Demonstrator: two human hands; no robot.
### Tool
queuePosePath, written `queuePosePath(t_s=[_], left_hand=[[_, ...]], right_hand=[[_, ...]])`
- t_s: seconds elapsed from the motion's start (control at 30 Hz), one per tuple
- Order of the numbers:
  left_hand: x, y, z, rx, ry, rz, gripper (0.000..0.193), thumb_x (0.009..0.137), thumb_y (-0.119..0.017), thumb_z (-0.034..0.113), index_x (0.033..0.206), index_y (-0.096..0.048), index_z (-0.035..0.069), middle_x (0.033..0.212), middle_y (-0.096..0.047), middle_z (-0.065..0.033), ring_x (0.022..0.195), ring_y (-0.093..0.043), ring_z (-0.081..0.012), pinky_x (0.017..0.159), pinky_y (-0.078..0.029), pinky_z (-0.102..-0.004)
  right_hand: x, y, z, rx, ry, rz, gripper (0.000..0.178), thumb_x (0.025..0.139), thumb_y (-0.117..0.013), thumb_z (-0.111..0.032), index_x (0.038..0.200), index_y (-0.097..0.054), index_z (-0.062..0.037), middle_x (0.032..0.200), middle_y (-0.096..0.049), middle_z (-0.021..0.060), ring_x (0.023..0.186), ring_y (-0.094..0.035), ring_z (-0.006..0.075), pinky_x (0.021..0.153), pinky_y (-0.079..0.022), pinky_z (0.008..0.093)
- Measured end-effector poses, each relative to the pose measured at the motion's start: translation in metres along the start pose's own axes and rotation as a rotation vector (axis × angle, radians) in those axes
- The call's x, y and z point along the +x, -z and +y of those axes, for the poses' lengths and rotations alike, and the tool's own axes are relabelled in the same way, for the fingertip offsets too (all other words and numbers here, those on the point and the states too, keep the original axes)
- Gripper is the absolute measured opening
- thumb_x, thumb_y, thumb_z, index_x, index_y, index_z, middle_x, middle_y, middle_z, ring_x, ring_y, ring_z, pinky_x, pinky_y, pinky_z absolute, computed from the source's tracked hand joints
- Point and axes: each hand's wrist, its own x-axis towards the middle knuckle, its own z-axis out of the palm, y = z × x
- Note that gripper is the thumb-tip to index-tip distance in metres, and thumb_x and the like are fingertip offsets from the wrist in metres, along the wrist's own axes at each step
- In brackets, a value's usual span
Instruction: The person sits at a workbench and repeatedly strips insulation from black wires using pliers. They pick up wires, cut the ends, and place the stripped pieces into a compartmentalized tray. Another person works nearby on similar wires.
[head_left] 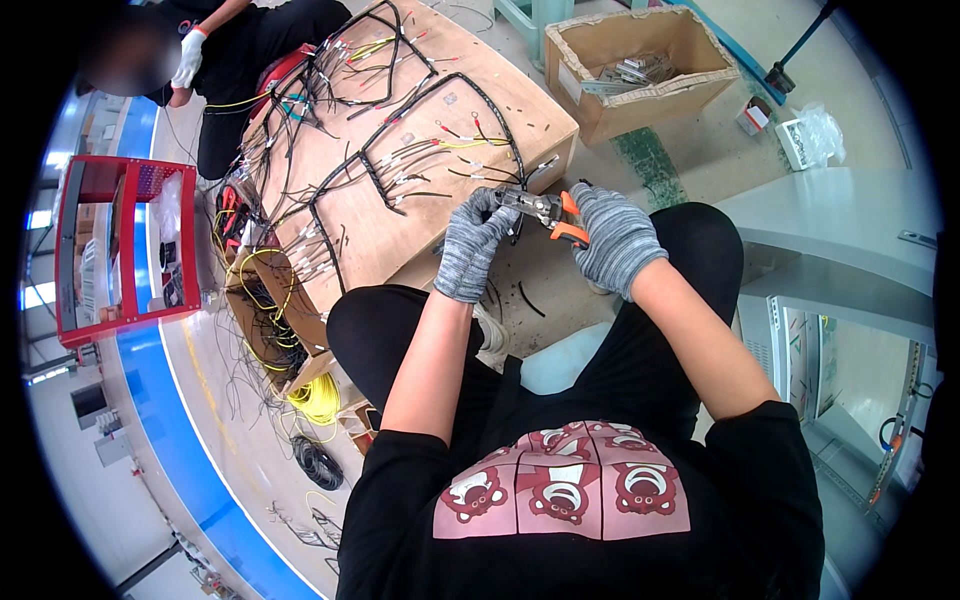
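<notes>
My right hand (618,238), in a grey knitted glove, is closed round the orange handles of metal wire strippers (540,207). Their jaws point left, to my left hand (468,245), gloved alike. Its fingers are pinched together at the tool's head; what they hold is hidden. Just beyond both hands, a black-wrapped wire harness (490,97) lies on a wooden board (440,222). Yellow, black and red-tipped wires branch off it, several with white labels.
A cardboard box (640,110) with metal parts stands far right. Left of the board are a box of wires (285,325), a yellow cable coil (318,400), a black coil (317,462) and a red rack (125,250). A white-gloved co-worker (190,57) sits far left. Grey metal cabinetry (850,250) is at right.
</notes>
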Motion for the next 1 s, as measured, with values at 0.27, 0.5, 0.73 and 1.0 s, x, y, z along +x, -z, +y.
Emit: queuePosePath(t_s=[0.27, 0.5, 0.73, 1.0], left_hand=[[0.005, 0.008, -0.008, -0.081, 0.015, -0.024, 0.011, 0.082, -0.057, 0.005, 0.073, -0.053, 0.005, 0.067, -0.051, 0.0012, 0.061, -0.044, -0.0061, 0.057, -0.039, -0.0204], [0.008, 0.012, -0.016, -0.012, -0.044, -0.033, 0.013, 0.082, -0.058, 0.006, 0.071, -0.051, 0.005, 0.066, -0.05, 0.0016, 0.061, -0.042, -0.0061, 0.056, -0.037, -0.0205], [0.0, 0.006, -0.002, -0.011, -0.007, -0.037, 0.007, 0.083, -0.057, 0.01, 0.077, -0.057, 0.006, 0.065, -0.05, 0.0033, 0.06, -0.042, -0.0046, 0.055, -0.035, -0.0193], [-0.004, 0.004, 0.006, -0.058, 0.06, -0.025, 0.01, 0.085, -0.056, 0.016, 0.083, -0.061, 0.008, 0.066, -0.052, 0.0052, 0.058, -0.041, -0.0031, 0.052, -0.032, -0.0173]], right_hand=[[0.0, 0.007, -0.001, -0.063, -0.025, -0.063, 0.046, 0.068, -0.065, -0.02, 0.107, -0.046, -0.0041, 0.099, -0.055, 0.0131, 0.097, -0.053, 0.0272, 0.082, -0.042, 0.0394], [0.0, 0.006, -0.001, -0.028, -0.015, -0.036, 0.044, 0.068, -0.065, -0.018, 0.105, -0.047, -0.0033, 0.097, -0.056, 0.0148, 0.093, -0.055, 0.029, 0.081, -0.043, 0.0393], [-0.002, 0.006, 0.001, 0.065, -0.011, -0.041, 0.041, 0.067, -0.063, -0.014, 0.102, -0.047, -0.0017, 0.091, -0.058, 0.018, 0.087, -0.057, 0.0331, 0.078, -0.045, 0.039], [0.001, -0.009, 0.009, 0.206, 0.033, -0.021, 0.038, 0.069, -0.062, -0.017, 0.1, -0.047, -0.0019, 0.088, -0.057, 0.0207, 0.083, -0.056, 0.0365, 0.076, -0.045, 0.0405]])
